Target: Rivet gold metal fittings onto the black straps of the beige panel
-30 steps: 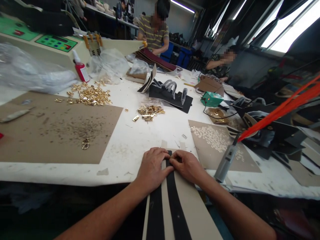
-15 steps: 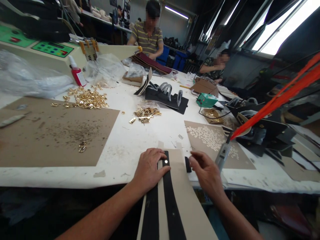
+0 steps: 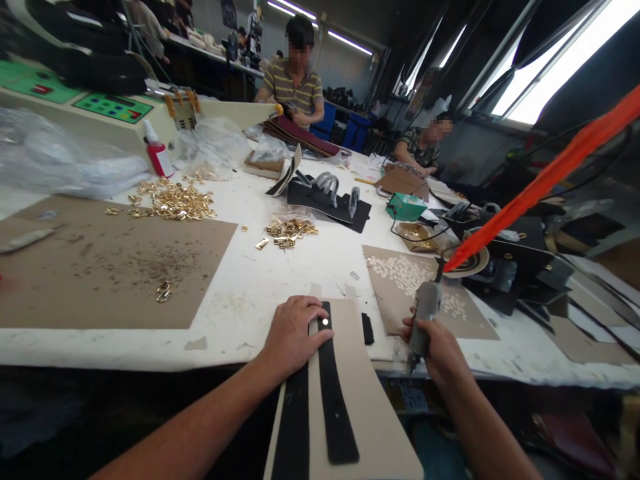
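A beige panel [image 3: 373,407] with black strips lies over the table's front edge and hangs down toward me. My left hand [image 3: 295,330] grips the top of a black strap [image 3: 336,400] on it, thumb on one side and fingers on the other, beside a white round dot near the strap's end. To the right, my right hand [image 3: 440,347] is wrapped around a grey electric screwdriver [image 3: 426,303], its tip pointing down past the table edge. An orange cord [image 3: 540,180] runs up from the tool. A small black piece [image 3: 367,329] lies by the panel's right edge.
Gold clasps [image 3: 180,200] and gold plates [image 3: 290,231] lie in piles on the white table. Small white rings [image 3: 400,273] cover a brown board at right. A red bottle [image 3: 159,153] stands by a machine. Two people [image 3: 295,73] sit across the table.
My right hand has left the small black piece and taken hold of the hanging screwdriver, tugging it slightly left and down. My left hand stays on the strap.
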Demonstrator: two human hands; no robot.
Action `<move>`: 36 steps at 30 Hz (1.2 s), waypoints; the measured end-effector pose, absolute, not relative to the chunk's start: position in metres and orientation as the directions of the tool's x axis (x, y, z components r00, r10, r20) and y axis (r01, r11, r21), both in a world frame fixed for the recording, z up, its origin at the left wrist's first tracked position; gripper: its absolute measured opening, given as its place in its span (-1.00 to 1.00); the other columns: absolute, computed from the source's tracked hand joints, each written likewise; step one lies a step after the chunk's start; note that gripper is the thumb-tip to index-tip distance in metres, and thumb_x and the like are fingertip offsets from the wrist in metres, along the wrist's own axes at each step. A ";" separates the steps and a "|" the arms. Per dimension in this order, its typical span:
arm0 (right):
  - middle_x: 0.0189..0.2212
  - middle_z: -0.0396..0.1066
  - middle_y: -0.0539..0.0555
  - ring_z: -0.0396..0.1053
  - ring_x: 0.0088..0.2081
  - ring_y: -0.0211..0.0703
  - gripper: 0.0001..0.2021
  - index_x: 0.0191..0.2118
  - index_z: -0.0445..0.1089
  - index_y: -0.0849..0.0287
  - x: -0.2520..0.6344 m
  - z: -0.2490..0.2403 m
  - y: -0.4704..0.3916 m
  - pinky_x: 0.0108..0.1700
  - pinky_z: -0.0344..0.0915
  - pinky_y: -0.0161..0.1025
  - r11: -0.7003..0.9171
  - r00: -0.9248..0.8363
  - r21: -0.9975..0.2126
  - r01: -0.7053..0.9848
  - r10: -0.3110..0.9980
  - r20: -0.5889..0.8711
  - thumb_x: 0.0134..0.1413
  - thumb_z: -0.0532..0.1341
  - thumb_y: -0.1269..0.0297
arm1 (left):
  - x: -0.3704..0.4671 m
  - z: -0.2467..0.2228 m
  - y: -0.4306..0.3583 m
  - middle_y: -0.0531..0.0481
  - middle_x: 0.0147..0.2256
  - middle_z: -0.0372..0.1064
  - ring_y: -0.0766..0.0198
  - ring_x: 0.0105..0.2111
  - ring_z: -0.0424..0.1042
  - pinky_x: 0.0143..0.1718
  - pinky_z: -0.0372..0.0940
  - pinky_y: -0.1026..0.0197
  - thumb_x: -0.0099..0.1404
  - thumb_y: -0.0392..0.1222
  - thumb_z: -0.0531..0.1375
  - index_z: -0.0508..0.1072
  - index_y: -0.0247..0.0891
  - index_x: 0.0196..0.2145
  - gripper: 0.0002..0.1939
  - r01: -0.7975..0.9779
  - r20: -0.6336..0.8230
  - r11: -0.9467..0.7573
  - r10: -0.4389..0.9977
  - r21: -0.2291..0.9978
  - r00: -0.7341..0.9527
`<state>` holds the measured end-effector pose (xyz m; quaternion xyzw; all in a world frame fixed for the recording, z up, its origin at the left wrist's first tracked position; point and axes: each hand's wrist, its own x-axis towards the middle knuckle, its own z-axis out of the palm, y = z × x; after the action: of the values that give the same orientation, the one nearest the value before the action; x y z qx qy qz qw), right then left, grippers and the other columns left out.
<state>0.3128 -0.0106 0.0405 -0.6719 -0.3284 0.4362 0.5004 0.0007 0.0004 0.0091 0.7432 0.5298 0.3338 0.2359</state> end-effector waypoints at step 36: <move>-0.59 0.28 -0.06 0.23 -0.58 -0.29 -0.71 -0.42 0.29 0.16 0.146 0.051 0.041 -0.51 0.21 -0.29 0.157 -0.210 -0.980 -0.119 0.961 0.180 0.20 0.34 0.14 | 0.000 0.005 0.003 0.10 -0.04 0.50 0.08 0.04 0.40 0.05 0.22 -0.04 0.14 -0.11 0.48 0.56 -0.06 -0.23 -0.74 0.575 0.254 -0.331 0.943 0.748 0.213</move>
<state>0.1465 0.0410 0.0513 -0.3712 -0.5669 0.5325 0.5073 0.0003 0.0034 0.0049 0.7345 0.5170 0.3551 0.2590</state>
